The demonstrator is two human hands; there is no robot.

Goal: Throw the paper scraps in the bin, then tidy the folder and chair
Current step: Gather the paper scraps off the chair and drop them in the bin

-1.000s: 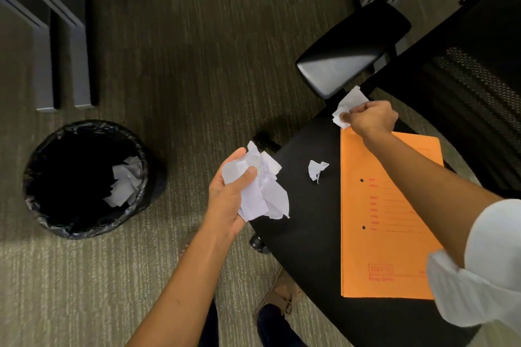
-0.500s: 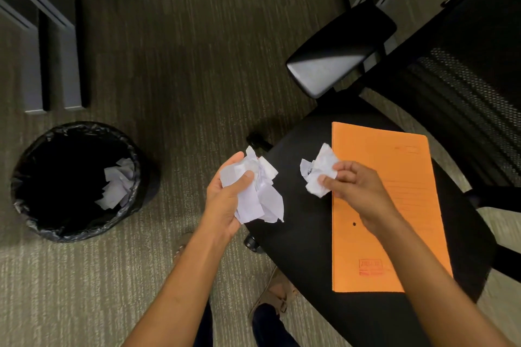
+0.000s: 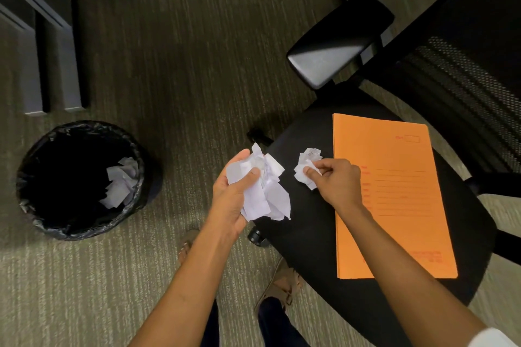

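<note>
My left hand [image 3: 232,194] grips a crumpled bundle of white paper scraps [image 3: 267,191] at the left edge of the black chair seat [image 3: 313,236]. My right hand [image 3: 337,182] pinches a smaller clump of white scraps [image 3: 306,166] just above the seat, a short gap right of the bundle. An orange folder [image 3: 392,200] lies flat on the seat, to the right of my right hand. A round bin [image 3: 79,180] with a black liner stands on the carpet at the left, with white scraps [image 3: 119,182] inside it.
The chair's black armrest [image 3: 338,39] and mesh backrest [image 3: 462,87] rise at the upper right. Grey furniture legs [image 3: 53,65] stand at the upper left beyond the bin. My sandalled feet [image 3: 282,282] are on the striped carpet below the seat's front edge.
My right hand came back from the seat's far edge with a scrap, gathered the loose scrap from the seat's middle, and now holds both near my left hand's bundle.
</note>
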